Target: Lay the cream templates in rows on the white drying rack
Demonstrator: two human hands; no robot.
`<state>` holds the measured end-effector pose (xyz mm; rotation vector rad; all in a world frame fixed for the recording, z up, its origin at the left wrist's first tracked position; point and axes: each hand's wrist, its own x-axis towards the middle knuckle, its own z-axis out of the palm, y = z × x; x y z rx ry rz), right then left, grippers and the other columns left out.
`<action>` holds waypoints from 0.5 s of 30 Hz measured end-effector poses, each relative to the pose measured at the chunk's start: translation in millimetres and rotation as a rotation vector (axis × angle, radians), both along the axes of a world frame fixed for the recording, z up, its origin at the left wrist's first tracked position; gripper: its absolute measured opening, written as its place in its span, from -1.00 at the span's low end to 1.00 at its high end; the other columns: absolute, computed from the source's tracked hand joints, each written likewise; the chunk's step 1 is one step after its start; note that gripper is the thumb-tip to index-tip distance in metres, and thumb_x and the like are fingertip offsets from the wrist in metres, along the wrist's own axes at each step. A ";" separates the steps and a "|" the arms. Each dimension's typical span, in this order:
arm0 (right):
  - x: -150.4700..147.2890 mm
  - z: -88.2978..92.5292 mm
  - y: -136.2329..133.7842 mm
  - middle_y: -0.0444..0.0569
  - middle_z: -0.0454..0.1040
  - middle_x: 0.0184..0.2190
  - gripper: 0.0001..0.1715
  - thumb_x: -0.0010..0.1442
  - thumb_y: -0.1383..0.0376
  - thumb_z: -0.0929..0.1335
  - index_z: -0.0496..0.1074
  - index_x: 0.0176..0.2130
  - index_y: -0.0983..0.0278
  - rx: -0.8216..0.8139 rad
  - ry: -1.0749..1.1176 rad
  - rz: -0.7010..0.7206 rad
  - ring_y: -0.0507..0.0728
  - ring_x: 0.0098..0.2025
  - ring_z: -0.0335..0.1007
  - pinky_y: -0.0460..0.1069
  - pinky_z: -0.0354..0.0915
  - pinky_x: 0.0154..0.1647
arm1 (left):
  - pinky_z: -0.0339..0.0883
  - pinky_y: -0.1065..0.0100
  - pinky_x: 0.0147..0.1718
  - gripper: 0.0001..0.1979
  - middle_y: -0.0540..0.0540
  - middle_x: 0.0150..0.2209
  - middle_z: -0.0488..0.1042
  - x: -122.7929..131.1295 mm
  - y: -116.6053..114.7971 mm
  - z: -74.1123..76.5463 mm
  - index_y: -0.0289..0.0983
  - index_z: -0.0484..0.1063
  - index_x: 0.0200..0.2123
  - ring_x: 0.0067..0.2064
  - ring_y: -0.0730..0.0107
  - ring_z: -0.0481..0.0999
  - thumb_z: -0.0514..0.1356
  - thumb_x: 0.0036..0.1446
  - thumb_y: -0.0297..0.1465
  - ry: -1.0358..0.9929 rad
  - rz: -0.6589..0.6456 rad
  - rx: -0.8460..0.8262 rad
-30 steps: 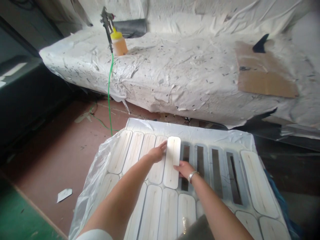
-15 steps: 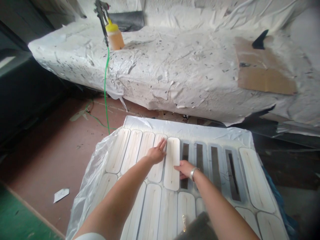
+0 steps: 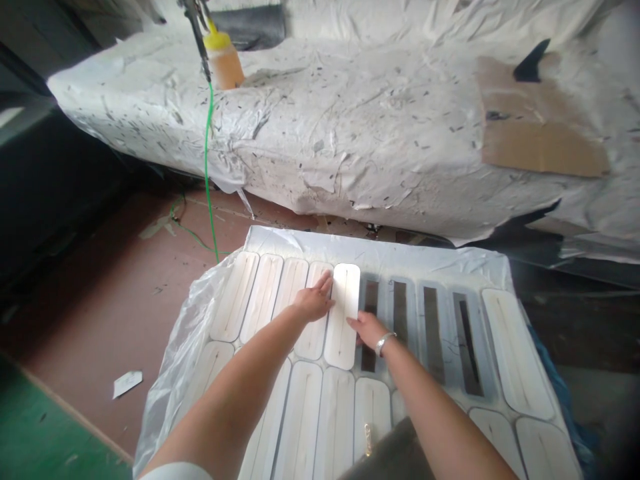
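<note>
A white oblong panel [image 3: 343,317] with rounded corners and a thin dark line down its middle lies between my hands, at the right end of a run of similar panels. My right hand [image 3: 369,329], with a metal band at the wrist, grips its right edge, thumb on top and the other fingers partly hidden. My left hand [image 3: 314,301] rests over the neighbouring panel [image 3: 311,340], fingers stretched out and their tips near the held panel's left edge. Right of it are several greyish frames with dark strips [image 3: 399,313] in them.
Plastic sheeting [image 3: 175,360] covers the table around the panels. Beyond it, a paper-covered bench [image 3: 350,153] carries a spray gun with a yellow-capped cup [image 3: 227,63] and a cardboard piece [image 3: 543,140]. A green hose [image 3: 207,167] hangs down to the floor.
The held panel has shifted slightly away from me, into line with the row on its left. My right hand has moved with it; my left hand is nearly still. The view has tilted a little.
</note>
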<state>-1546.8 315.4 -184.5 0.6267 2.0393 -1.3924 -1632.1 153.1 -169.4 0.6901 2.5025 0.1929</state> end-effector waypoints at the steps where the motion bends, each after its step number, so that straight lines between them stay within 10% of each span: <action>1: -2.4 0.8 -0.8 -0.06 0.43 -0.51 -0.85 0.18 0.33 0.25 0.30 -0.40 0.35 0.017 -0.015 0.005 0.03 -0.54 0.35 -0.08 0.31 -0.60 | 0.37 0.14 -0.22 -0.26 0.01 0.31 -0.55 0.1 0.4 -1.7 -0.25 -0.38 0.32 -0.07 0.12 0.42 -0.15 0.18 -0.10 0.006 0.002 -0.005; 15: -18.1 22.2 -3.4 0.09 0.38 -0.67 -0.62 0.12 0.09 0.30 0.44 -0.49 0.34 0.510 -0.081 0.375 0.18 -0.42 0.43 0.01 0.27 -0.33 | 0.38 0.13 -0.26 -0.19 0.01 0.28 -0.66 3.9 7.2 2.3 -0.17 -0.46 0.31 -0.07 0.08 0.43 -0.05 0.16 -0.06 -0.003 -0.016 -0.096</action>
